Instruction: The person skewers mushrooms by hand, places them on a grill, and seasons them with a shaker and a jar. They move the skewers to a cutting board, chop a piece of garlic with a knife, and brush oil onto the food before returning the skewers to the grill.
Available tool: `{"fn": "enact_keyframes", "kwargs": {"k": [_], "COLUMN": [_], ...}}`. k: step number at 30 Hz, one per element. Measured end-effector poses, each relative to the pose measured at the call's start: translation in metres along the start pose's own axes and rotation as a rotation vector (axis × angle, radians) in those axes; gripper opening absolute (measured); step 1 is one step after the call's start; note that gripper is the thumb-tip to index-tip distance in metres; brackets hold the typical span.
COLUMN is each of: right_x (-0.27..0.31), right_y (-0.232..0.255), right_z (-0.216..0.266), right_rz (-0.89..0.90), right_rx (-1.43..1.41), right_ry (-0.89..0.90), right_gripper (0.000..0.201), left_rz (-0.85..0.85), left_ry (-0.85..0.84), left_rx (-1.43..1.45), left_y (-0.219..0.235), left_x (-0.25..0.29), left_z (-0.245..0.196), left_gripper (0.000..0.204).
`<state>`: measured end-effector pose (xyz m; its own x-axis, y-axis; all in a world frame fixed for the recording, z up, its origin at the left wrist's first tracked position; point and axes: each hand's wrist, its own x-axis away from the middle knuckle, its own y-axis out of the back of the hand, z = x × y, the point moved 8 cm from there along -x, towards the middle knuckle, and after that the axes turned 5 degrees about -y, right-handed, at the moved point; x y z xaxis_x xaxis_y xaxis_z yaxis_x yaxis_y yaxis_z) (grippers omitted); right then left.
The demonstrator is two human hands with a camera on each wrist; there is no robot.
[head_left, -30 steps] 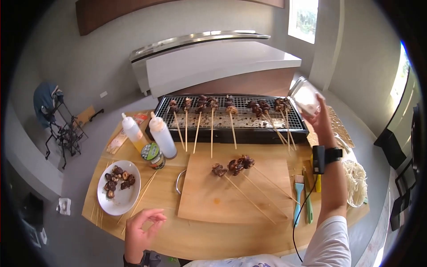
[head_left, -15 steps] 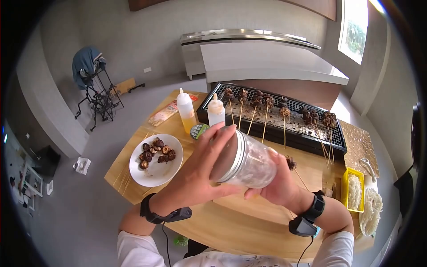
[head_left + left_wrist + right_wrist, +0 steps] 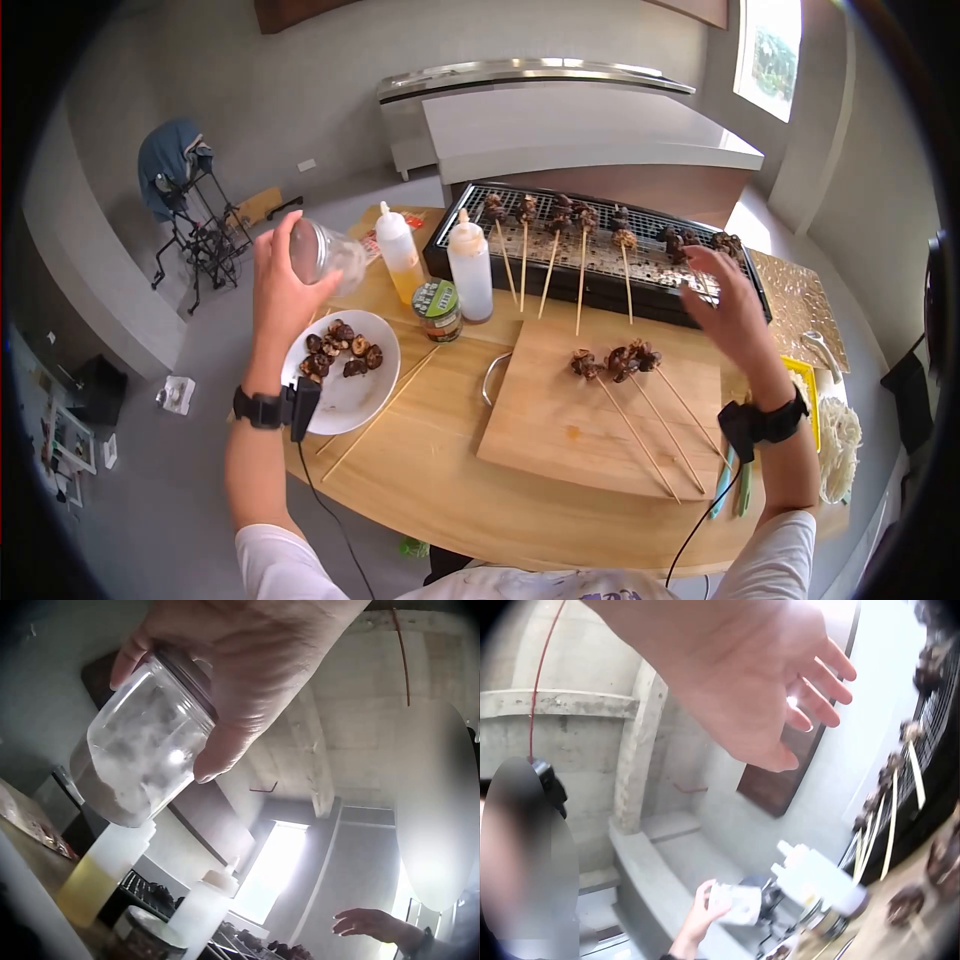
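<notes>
The left hand (image 3: 284, 282) grips a clear jar (image 3: 338, 262) round its lid end, tilted above the back of a white bowl (image 3: 343, 405) of dark mushrooms. In the left wrist view, pale matter shows inside the jar (image 3: 142, 750), the thumb and fingers on either side of its lid. Relaxed and holding nothing, the right hand (image 3: 735, 315) hovers by the right part of the grill (image 3: 600, 290), where skewers of mushrooms lie. Several more skewers (image 3: 630, 362) rest on the wooden board (image 3: 540, 400).
Two squeeze bottles (image 3: 470, 270) and a green-lidded jar (image 3: 438, 310) stand left of the grill. Loose sticks (image 3: 385, 405) lie beside the bowl. At the right are a yellow basket (image 3: 815, 430), white enoki mushrooms (image 3: 840, 455) and brushes partly behind the right wrist.
The clear jar has moved from between both hands to the left, in the left hand. The right hand has let go of it and moved right, over the grill's edge.
</notes>
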<state>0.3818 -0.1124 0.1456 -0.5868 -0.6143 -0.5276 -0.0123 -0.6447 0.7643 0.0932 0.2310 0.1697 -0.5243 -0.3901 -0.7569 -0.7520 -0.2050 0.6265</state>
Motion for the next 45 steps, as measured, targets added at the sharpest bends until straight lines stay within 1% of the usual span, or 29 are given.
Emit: {"fn": "enact_keyframes", "kwargs": {"k": [2, 4, 5, 6, 8, 10, 11, 12, 14, 15, 16, 18, 22, 24, 26, 28, 29, 30, 31, 32, 33, 34, 36, 38, 40, 42, 43, 44, 45], "right_x": [0.005, 0.018, 0.026, 0.032, 0.04, 0.046, 0.042, 0.04, 0.044, 0.042, 0.043, 0.051, 0.055, 0.062, 0.06, 0.059, 0.058, 0.058, 0.056, 0.054, 0.053, 0.054, 0.053, 0.051, 0.048, 0.038, 0.034, 0.037, 0.023], "right_y": [0.025, 0.037, 0.04, 0.037, 0.028, 0.004, -0.006, -0.01, -0.029, -0.036, -0.04, -0.056, -0.061, -0.071, -0.073, -0.081, -0.085, -0.086, -0.09, -0.095, -0.087, -0.089, -0.096, -0.09, -0.075, -0.041, -0.031, -0.032, 0.004], "right_z": [-0.066, -0.128, -0.14, -0.155, -0.164, -0.183, -0.196, -0.196, -0.207, -0.211, -0.215, -0.219, -0.222, -0.213, -0.204, -0.194, -0.189, -0.189, -0.182, -0.175, -0.16, -0.164, -0.165, -0.17, -0.164, -0.163, -0.179, -0.193, -0.182], "right_rz": [-0.014, 0.071, 0.076, 0.141, 0.274, 0.446, 0.252, 0.246, 0.307, 0.317, 0.313, 0.254, 0.219, 0.301, 0.32, 0.333, 0.339, 0.336, 0.391, 0.447, 0.424, 0.426, 0.484, 0.448, 0.408, 0.222, 0.168, 0.167, -0.06], "right_rx": [0.149, 0.299, 0.352, 0.383, 0.373, 0.228, 0.185, 0.184, -0.068, -0.138, -0.14, -0.62, -0.764, -0.905, -0.868, -1.086, -1.199, -1.201, -1.304, -1.406, -1.355, -1.355, -1.523, -1.452, -1.378, -0.992, -0.82, -0.818, -0.215], "right_ry": [-0.266, -0.495, -0.54, -0.574, -0.68, -0.794, -0.517, -0.524, -0.863, -0.89, -0.894, -0.989, -0.967, -1.05, -1.037, -1.066, -1.079, -1.083, -1.056, -1.027, -1.057, -1.06, -1.026, -0.996, -0.967, -0.859, -0.879, -0.882, -0.517], "right_gripper": [0.042, 0.047, 0.052, 0.056, 0.058, 0.06, 0.064, 0.064, 0.06, 0.047, 0.047, 0.033, 0.025, 0.023, 0.024, 0.026, 0.027, 0.027, 0.027, 0.026, 0.023, 0.023, 0.019, 0.015, 0.012, 0.013, 0.011, 0.011, 0.011], "left_rz": [0.046, 0.103, 0.148, 0.15, 0.25, 0.311, 0.368, 0.368, 0.445, 0.437, 0.437, 0.433, 0.475, 0.534, 0.54, 0.543, 0.527, 0.513, 0.518, 0.438, 0.356, 0.358, 0.269, 0.269, 0.292, 0.323, 0.352, 0.354, 0.396], "left_ry": [0.017, 0.069, 0.123, 0.098, 0.147, 0.126, 0.12, 0.111, 0.169, 0.168, 0.162, 0.168, 0.184, 0.241, 0.248, 0.251, 0.259, 0.266, 0.262, 0.186, 0.113, 0.115, 0.089, 0.101, 0.252, 0.243, 0.235, 0.234, 0.23], "left_rx": [-0.074, -0.125, -0.142, -0.115, -0.139, -0.135, -0.146, -0.144, -0.14, -0.123, -0.122, -0.107, -0.114, -0.15, -0.156, -0.163, -0.147, -0.133, -0.133, -0.097, -0.061, -0.062, 0.043, 0.081, 0.215, 0.294, 0.374, 0.376, 0.474], "left_y": [-0.034, -0.063, -0.075, -0.085, -0.108, -0.12, -0.126, -0.128, -0.137, -0.141, -0.144, -0.149, -0.157, -0.162, -0.163, -0.158, -0.151, -0.14, -0.133, -0.12, -0.105, -0.093, -0.061, -0.038, -0.029, -0.027, -0.028, -0.027, -0.03], "left_x": [-0.006, -0.01, -0.01, -0.011, -0.007, -0.006, -0.004, -0.004, 0.003, 0.005, 0.007, 0.008, 0.006, 0.007, 0.008, 0.009, 0.011, 0.012, 0.013, 0.01, 0.006, 0.006, 0.006, 0.012, 0.026, 0.039, 0.047, 0.053, 0.06], "left_z": [0.037, 0.062, 0.072, 0.08, 0.099, 0.097, 0.096, 0.092, 0.093, 0.096, 0.099, 0.103, 0.108, 0.113, 0.117, 0.11, 0.108, 0.104, 0.104, 0.099, 0.092, 0.082, 0.049, 0.013, -0.001, -0.013, -0.02, -0.023, -0.029], "left_gripper": [0.078, 0.08, 0.082, 0.082, 0.084, 0.083, 0.082, 0.082, 0.082, 0.083, 0.083, 0.084, 0.086, 0.09, 0.092, 0.094, 0.093, 0.092, 0.092, 0.088, 0.083, 0.083, 0.075, 0.073, 0.073, 0.073, 0.073, 0.073, 0.074]}}
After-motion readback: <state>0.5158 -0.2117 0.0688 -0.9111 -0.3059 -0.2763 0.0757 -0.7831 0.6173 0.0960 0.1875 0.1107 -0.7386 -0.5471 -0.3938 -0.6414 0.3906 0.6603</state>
